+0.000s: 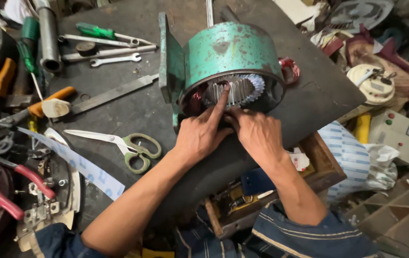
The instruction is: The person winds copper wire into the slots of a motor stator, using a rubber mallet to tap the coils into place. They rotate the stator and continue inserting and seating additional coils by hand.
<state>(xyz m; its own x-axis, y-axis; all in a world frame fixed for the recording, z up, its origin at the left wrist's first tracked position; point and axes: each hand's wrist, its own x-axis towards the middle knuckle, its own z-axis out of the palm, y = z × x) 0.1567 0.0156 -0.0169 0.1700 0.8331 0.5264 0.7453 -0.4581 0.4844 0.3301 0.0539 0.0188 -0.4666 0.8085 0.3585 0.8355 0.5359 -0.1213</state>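
**A:** Both hands are at the mouth of the green motor housing (233,52). It lies on its side on the dark work board (133,110), open end facing the camera.

**B:** Left hand?

**A:** Left hand (199,136) has its index finger out straight, tip on the slotted metal core (240,91) inside the housing. Other fingers are curled under. Gripping nothing that I can see.

**B:** Right?

**A:** Right hand (257,134) sits just beside the left, knuckles up, fingertips tucked at the lower rim of the opening. Fingers are bent; can't tell whether they pinch anything, the tips are hidden.

**B:** Anything in the core?

**A:** Copper-coloured winding (196,99) shows at the left inside edge. A red coil (290,69) pokes out behind the housing on the right.

**B:** Surroundings?

**A:** Green-handled scissors (128,145) lie on the board left of the left wrist, well apart from the hands. A long flat file (109,95) sits above them, wrenches (114,52) near the top edge. Red-handled pliers (9,184) are far left. An open wooden drawer (309,177) is under the right forearm.
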